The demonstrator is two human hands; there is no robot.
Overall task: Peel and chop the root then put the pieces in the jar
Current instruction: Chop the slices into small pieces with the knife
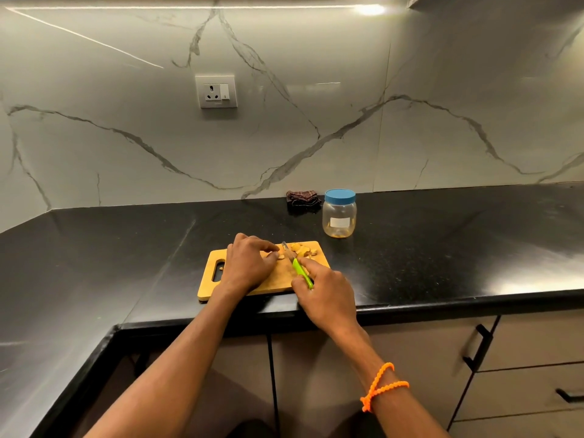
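Head view: the right hand (325, 295) curls round the green-handled knife (297, 265), blade down on the wooden cutting board (278, 279). The left hand (248, 263) pinches a piece of ginger root (274, 256) with curled fingertips. Cut pieces (303, 249) sit beyond the blade. The blue-lidded jar (339, 213) stands closed behind, beside a folded cloth (301, 197).
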